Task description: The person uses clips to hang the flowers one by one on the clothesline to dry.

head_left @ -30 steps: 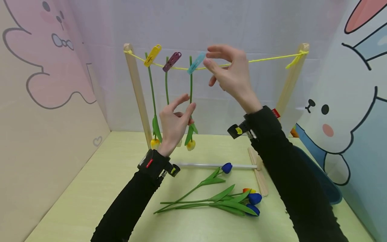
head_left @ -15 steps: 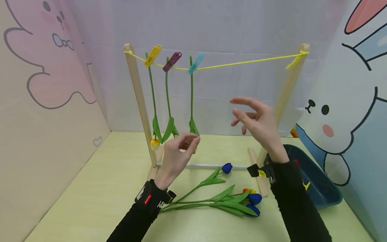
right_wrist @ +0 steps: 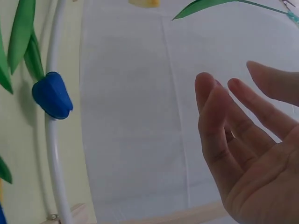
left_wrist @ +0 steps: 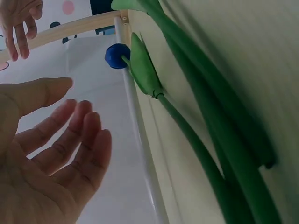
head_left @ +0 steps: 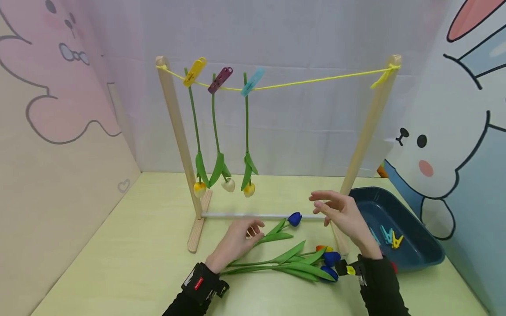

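Note:
My left hand (head_left: 236, 244) is above the stems of the tulips lying on the table, fingers loosely bent with nothing between them. A blue tulip (left_wrist: 117, 56) lies beyond its fingertips in the left wrist view. My right hand (head_left: 345, 216), also holding nothing, hovers near the frame's right post, its fingers relaxed. Three tulips hang head down from the yellow string (head_left: 308, 82): one under a yellow clothespin (head_left: 195, 72), one under a purple clothespin (head_left: 220, 80), one under a light blue clothespin (head_left: 252, 82). More tulips (head_left: 292, 264), blue and red-yellow, lie together on the table.
A dark blue tray (head_left: 424, 259) at the right holds several clothespins (head_left: 396, 241). The wooden frame has a left post (head_left: 178, 131), a right post (head_left: 365, 131) and a white crossbar (head_left: 237, 215) low across the back of the table.
Both hands have come down from the hanging tulips: the left to the lying stems, the right downward and rightward toward the tray. The third hanging tulip now hangs free of both hands.

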`<state>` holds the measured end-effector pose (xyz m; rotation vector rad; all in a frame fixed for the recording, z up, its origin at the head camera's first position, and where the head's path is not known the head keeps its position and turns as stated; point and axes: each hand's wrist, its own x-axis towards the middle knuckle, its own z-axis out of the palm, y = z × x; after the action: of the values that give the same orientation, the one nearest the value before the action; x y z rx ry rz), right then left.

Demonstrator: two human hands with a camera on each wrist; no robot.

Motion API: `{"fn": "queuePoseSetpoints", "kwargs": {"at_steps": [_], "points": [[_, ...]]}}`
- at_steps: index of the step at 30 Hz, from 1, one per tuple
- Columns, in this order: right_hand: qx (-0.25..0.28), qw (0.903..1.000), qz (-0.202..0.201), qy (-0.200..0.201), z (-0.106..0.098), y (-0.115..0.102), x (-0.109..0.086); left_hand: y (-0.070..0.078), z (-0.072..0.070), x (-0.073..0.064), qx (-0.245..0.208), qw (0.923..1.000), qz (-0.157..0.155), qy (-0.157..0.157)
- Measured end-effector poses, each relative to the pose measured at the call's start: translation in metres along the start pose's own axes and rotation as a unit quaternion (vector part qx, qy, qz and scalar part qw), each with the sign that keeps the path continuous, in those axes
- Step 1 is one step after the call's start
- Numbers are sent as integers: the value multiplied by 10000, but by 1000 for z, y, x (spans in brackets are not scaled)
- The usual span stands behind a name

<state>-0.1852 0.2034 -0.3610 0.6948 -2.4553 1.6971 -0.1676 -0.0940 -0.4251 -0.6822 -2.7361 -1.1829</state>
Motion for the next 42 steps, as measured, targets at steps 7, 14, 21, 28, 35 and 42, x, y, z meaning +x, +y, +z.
{"fn": "queuePoseSetpoints", "kwargs": {"at_steps": [7, 14, 21, 28, 35, 42], "points": [[41, 9999, 141, 6, 5, 20, -8, -13, 8, -10, 67, 9956, -580, -734], [17, 9998, 213, -36, 6, 31, -13, -20, 8, -16, -141, 9903, -822, -1112], [-171, 9996, 233, -43, 5, 34, -14, -21, 4, -19, -312, 9846, -951, -1435], [-400, 9991, 62, 103, 5, 32, -14, -22, 0, -20, -289, 9804, -1044, -1644], [-1087, 9935, 228, 266, -20, 20, -15, -21, 0, -19, -242, 9790, -1026, -1746], [-2834, 9561, 731, 143, -67, 19, -22, -21, 0, -17, -247, 9787, -1021, -1762]]}}
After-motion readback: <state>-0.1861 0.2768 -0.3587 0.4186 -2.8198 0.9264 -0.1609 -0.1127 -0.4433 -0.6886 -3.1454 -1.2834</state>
